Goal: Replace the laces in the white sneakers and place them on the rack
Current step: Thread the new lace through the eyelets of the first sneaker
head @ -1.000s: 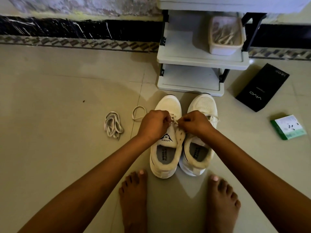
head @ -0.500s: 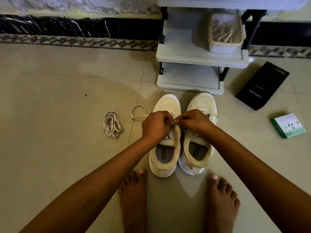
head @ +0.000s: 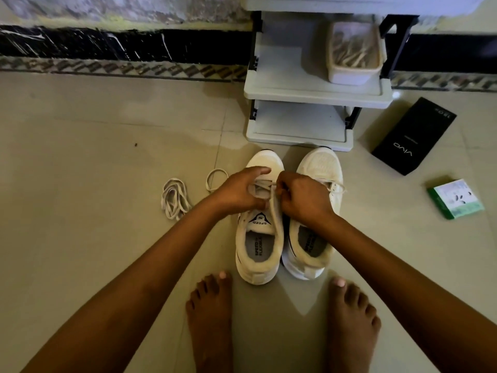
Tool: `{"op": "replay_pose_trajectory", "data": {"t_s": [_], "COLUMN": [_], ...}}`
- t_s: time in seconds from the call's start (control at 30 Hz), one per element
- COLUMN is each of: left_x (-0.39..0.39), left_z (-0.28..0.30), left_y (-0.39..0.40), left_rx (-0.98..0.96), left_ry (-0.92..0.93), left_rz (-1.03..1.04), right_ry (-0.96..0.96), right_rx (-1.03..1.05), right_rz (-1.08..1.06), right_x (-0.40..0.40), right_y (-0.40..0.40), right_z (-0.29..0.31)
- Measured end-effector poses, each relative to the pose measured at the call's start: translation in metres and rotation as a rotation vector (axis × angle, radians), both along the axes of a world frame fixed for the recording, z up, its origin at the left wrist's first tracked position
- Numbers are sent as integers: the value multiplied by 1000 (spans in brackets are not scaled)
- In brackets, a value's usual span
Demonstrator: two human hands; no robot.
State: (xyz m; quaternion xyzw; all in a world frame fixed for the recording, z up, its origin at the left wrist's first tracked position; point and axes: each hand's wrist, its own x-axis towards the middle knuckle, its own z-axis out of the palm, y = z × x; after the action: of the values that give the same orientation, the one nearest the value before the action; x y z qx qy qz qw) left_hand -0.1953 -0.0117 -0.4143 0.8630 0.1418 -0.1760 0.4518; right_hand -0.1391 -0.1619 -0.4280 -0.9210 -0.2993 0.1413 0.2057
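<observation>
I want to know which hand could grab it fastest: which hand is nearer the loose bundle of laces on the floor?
Left. The left hand works over the left sneaker, beside the lace bundle to its left. The right hand sits farther right, across that sneaker.

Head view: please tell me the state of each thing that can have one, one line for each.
left sneaker: on floor, lace being worked
right sneaker: on floor beside it, laced
left hand: holds the lace
right hand: pinches the lace
loose lace bundle: lying on floor
rack: no sneakers on it
container: open, on rack shelf
black box: closed, flat on floor
</observation>
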Motion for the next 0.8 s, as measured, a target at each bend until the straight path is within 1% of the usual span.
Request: {"op": "replay_pose_trajectory", "data": {"t_s": [0.07,0.13,0.17,0.2,0.23,0.33,0.37,0.43,0.47,0.5,0.53,0.6,0.63,0.67,0.7,0.73,0.77,0.8], "left_x": [0,1,2,3,4,4,3,1,0,0,-1,-1,-1,-1,-1,-1,-1,-2], "left_z": [-1,-3,-3,-3,-4,-7,-8,-10,-10,-11,-11,-13,-13,-13,-13,-14,-14,-15], "left_y": [8,12,13,13,13,13,14,15,17,18,18,18,17,16,16,15,15,15], "left_rx": [9,68,91,107,116,129,135,125,105,83,68,73,84,91,94,96,101,111], "left_ry": [112,144,141,136,131,121,112,98,95,95,92,88,87,86,85,82,80,81], "left_rz": [-77,-142,-161,-169,-172,-156,-153,-150,-144,-138,-135,-135,-135,-135,-133,-133,-132,-132], "right_ry": [-53,-65,-39,28,143,711,824,920,919,858,716,328,175,75,33,21,53,117], "right_rx": [79,132,169,217,298,666,745,861,877,817,666,208,14,-112,-183,-186,-147,-55], "right_rz": [-40,-70,-85,-115,-181,-525,-583,-629,-633,-612,-537,-218,-57,55,112,125,118,83], "right_x": [-2,-3,-3,-3,-1,10,16,25,26,26,24,14,9,4,2,2,5,8], "right_y": [-3,-5,-5,-3,-2,4,3,-1,-2,-2,-2,-2,-2,-2,-3,-3,-5,-6], "right_z": [2,2,4,7,13,39,46,56,58,56,49,28,15,6,-1,-1,-1,3]}}
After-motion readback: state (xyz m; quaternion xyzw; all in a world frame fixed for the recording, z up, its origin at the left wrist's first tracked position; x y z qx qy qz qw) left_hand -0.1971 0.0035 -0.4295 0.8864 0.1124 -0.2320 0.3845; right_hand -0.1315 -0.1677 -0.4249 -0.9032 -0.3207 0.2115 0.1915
